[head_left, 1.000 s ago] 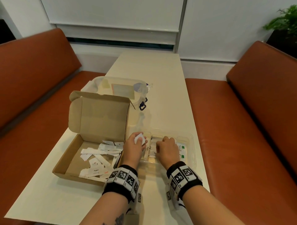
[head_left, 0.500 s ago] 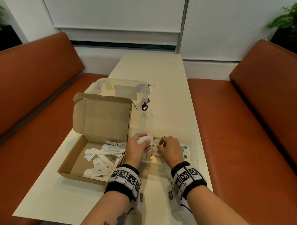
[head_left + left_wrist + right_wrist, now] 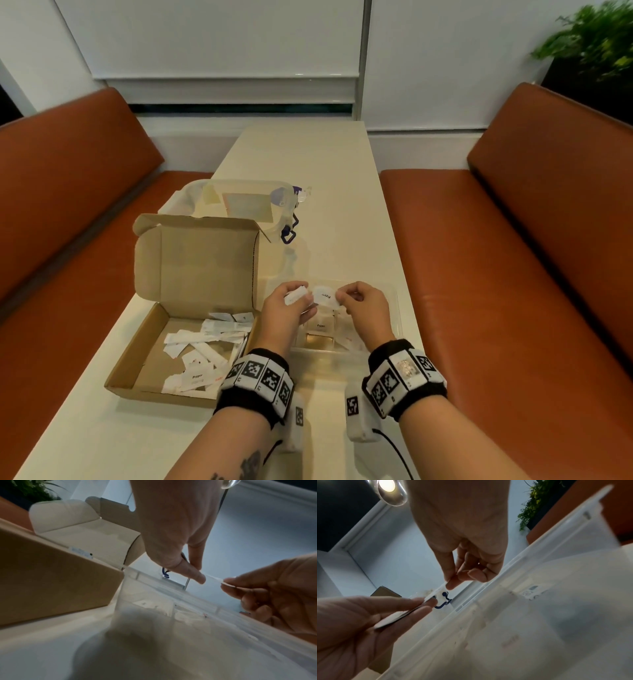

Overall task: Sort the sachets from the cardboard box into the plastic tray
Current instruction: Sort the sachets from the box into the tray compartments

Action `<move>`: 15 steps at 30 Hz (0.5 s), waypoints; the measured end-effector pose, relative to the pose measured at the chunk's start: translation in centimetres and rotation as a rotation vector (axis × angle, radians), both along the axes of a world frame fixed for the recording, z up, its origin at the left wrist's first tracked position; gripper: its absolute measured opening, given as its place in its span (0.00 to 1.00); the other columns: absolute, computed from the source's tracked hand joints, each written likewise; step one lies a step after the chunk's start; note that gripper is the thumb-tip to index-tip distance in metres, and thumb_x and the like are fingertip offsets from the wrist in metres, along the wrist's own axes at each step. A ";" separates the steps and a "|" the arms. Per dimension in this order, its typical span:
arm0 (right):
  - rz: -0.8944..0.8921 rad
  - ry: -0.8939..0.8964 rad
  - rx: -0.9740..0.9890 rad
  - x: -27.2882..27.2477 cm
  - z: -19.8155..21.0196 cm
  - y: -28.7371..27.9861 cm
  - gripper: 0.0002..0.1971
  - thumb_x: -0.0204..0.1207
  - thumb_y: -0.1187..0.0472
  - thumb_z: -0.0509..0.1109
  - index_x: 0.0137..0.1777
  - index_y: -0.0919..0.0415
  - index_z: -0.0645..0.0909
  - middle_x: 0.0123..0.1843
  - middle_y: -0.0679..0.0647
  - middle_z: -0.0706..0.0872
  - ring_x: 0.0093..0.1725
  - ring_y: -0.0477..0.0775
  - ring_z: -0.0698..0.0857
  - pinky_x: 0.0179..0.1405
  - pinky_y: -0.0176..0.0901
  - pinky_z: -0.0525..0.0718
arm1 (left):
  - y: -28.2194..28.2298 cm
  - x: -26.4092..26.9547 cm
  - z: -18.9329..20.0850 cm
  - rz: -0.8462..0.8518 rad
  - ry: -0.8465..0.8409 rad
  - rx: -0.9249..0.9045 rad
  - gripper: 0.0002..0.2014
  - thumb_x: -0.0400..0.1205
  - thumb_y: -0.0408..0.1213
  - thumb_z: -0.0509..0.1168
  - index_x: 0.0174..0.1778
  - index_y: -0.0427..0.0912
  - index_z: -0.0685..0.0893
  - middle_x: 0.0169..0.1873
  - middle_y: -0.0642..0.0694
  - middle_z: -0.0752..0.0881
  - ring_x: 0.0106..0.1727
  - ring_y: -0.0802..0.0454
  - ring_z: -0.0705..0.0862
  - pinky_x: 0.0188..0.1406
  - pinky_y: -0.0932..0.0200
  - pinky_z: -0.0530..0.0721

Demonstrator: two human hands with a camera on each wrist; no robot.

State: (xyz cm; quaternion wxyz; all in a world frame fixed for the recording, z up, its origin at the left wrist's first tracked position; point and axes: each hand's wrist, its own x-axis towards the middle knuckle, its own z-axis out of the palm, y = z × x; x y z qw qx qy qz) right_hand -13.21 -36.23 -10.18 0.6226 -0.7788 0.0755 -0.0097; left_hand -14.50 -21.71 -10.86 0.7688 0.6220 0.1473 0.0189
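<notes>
The open cardboard box lies left of the clear plastic tray and holds several white sachets. Both hands hover just above the tray. My left hand grips a small stack of sachets between thumb and fingers. My right hand pinches one end of a single white sachet, whose other end is at the left thumb. In the right wrist view the right fingertips pinch that sachet beside the left hand's stack. More sachets lie in the tray's compartments.
A clear lidded container with blue clips stands behind the box's raised lid. Orange benches flank the narrow cream table. A plant is at the far right.
Both hands have risen from the tray's compartments. The right hand now pinches a sachet held out from the left hand's stack.
</notes>
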 end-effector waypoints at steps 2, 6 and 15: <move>0.007 -0.041 -0.029 0.0 0.2 -0.1 0.03 0.76 0.65 0.70 0.43 0.60 0.85 0.41 0.52 0.88 0.44 0.49 0.84 0.46 0.35 0.81 | -0.4 0.0 0.0 -0.013 0.010 0.038 0.10 0.78 0.23 0.67 0.53 0.37 0.83 0.48 0.37 0.85 0.45 0.47 0.89 0.40 0.62 0.89; 0.099 -0.142 -0.191 0.7 1.3 0.1 0.06 0.77 0.62 0.70 0.44 0.53 0.87 0.39 0.43 0.86 0.37 0.38 0.80 0.36 0.24 0.73 | -1.2 -0.1 -0.3 -0.061 0.061 0.043 0.11 0.77 0.18 0.66 0.49 0.37 0.82 0.44 0.33 0.86 0.38 0.46 0.88 0.36 0.60 0.90; 0.279 -0.164 -0.459 1.8 2.3 0.2 0.08 0.77 0.59 0.70 0.53 0.55 0.88 0.47 0.49 0.90 0.45 0.42 0.81 0.47 0.35 0.77 | -0.9 0.4 -0.6 -0.096 -0.010 0.307 0.09 0.79 0.28 0.68 0.39 0.47 0.88 0.41 0.42 0.88 0.44 0.46 0.88 0.42 0.58 0.89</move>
